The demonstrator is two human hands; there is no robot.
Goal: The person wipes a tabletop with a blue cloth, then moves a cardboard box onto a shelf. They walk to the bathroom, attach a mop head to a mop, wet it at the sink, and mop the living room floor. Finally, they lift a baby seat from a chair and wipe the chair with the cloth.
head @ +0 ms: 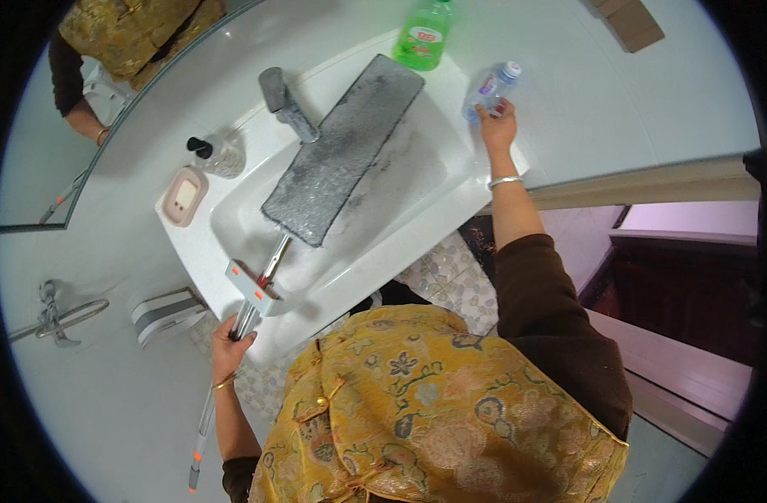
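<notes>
My left hand (229, 347) grips the metal handle (245, 319) of a flat mop, just below a grey wringer slider (254, 287) with orange marks. The mop's grey microfibre head (345, 151) looks wet and lies across the white washbasin (396, 239), partly under the chrome tap (289, 107). Dark smudges mark the basin beside the pad. At the basin's right corner, my right hand (499, 127) has its fingers around the lower part of a clear plastic bottle (493, 88) with a white cap. The bottle leans, and I cannot tell whether its base touches the ledge.
A bottle of green liquid (423, 36) stands on the back ledge. To the left are a pump dispenser (218, 157) and a pink soap dish (185, 196). A mirror (151, 69) edges the upper left. Shower fittings (55, 314) are on the left wall; an open doorway (672, 295) lies right.
</notes>
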